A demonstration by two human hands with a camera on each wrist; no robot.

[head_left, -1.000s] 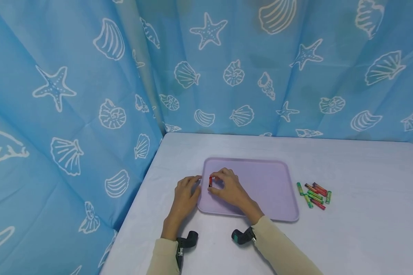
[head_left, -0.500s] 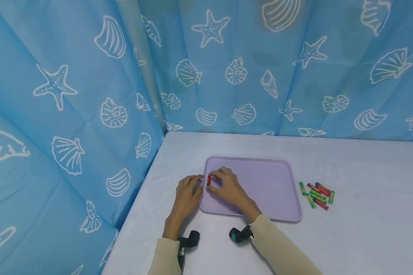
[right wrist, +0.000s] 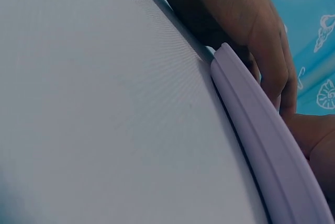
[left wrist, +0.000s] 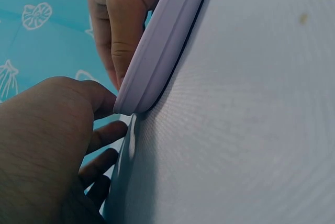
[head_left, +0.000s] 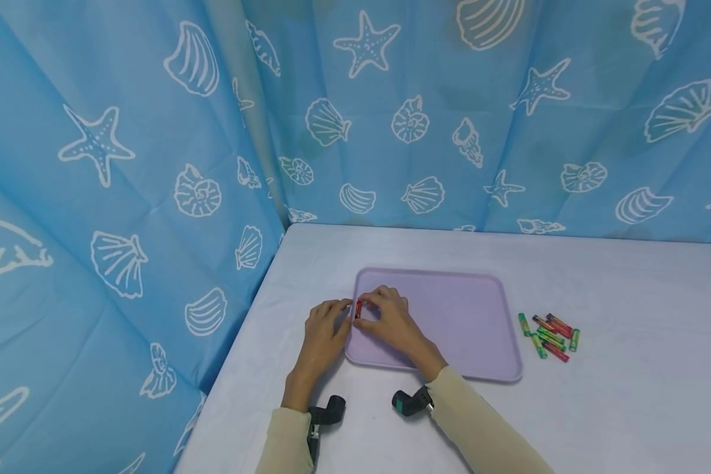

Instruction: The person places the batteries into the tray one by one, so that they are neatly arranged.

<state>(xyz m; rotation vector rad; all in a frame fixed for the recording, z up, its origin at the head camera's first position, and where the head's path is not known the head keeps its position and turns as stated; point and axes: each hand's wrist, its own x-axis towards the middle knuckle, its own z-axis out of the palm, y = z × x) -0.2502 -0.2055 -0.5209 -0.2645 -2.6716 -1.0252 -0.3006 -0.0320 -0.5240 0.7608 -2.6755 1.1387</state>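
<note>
My right hand pinches a small red and black battery between thumb and fingers, just inside the left edge of a lilac tray. The battery points away from me, close beside the tray's left wall. At the outside of that wall is my left hand, fingers spread and gently bent. In the left wrist view the left thumb reaches the tray's corner, with the other fingers apart below it. The tray's side hides the battery in the right wrist view.
Right of the tray, several green and red batteries lie in a loose pile on the white-covered table. A blue curtain with shell prints hangs behind and at left. Each wrist carries a black camera mount.
The right hand has shifted slightly left with the battery, bringing it closer to the tray's left wall. The left hand stays beside the tray edge. The head view has moved a little.
</note>
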